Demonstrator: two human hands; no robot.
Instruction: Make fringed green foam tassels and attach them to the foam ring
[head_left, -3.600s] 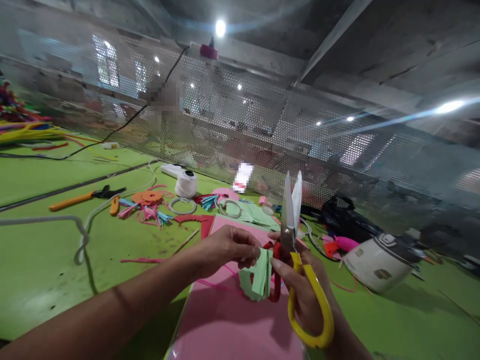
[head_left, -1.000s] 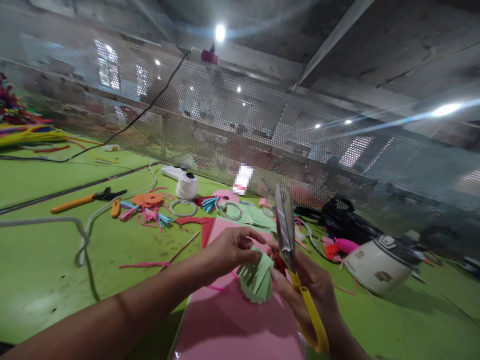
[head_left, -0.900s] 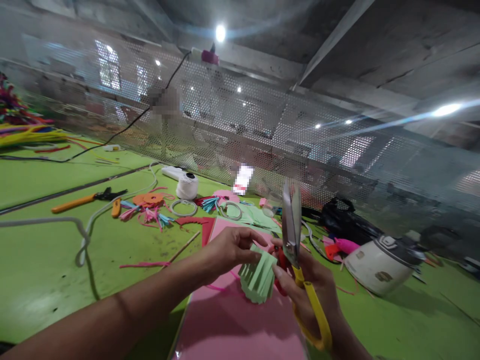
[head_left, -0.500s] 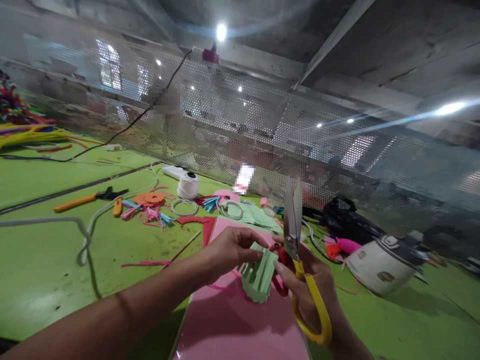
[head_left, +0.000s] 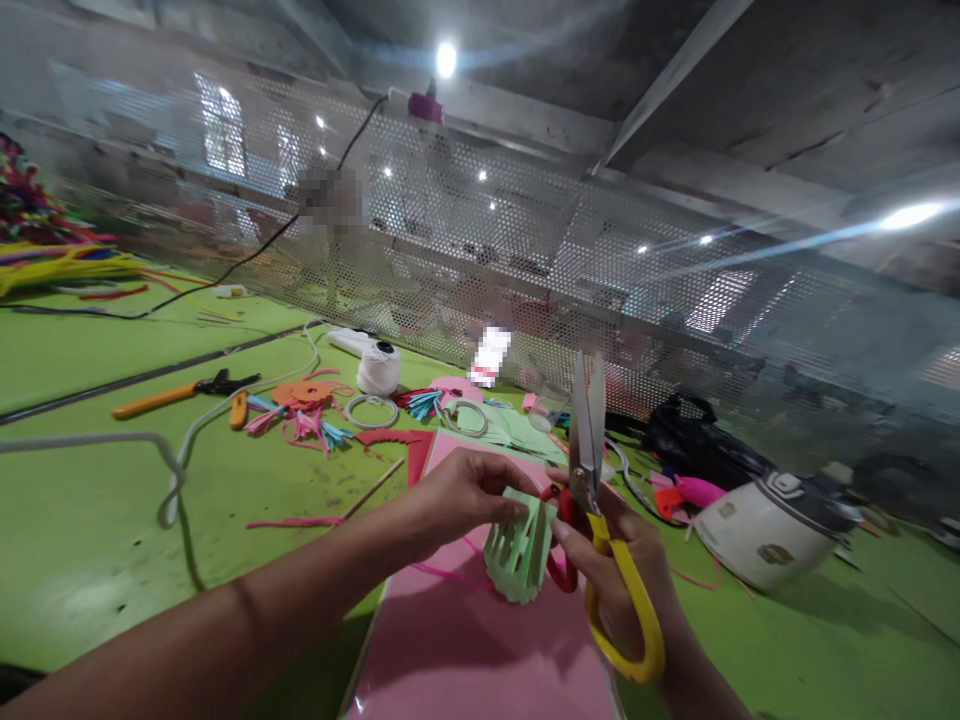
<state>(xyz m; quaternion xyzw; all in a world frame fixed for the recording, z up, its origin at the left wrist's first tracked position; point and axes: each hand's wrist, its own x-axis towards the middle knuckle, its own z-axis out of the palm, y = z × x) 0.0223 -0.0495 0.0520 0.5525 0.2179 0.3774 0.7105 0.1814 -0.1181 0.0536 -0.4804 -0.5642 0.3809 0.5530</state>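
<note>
Above a pink board (head_left: 487, 660), a light green piece of paper (head_left: 519, 560), slit into strips and curled round, is in both hands. My left hand (head_left: 469, 495) pinches its upper edge between thumb and fingers. On the other side, the thumb and fingers of my right hand (head_left: 622, 560) touch its right edge. That same hand carries scissors (head_left: 587, 440) with yellow handles, blades pointing up and nearly together. A red looped handle (head_left: 564, 570) also shows by the right fingers; the rest of that tool is hidden.
Left on the green table (head_left: 75, 580) lie orange-handled pliers (head_left: 161, 402), paper flowers (head_left: 304, 400) and a grey cord (head_left: 176, 490). Behind the board are a white thread spool (head_left: 379, 370), rings, and green paper sheets (head_left: 517, 432). A white pot (head_left: 765, 535) stands right. A perforated screen (head_left: 465, 240) runs behind.
The green paper has turned slightly in my fingers, showing its slits more openly. Both hands keep nearly the same place, and the scissors stay in my right hand.
</note>
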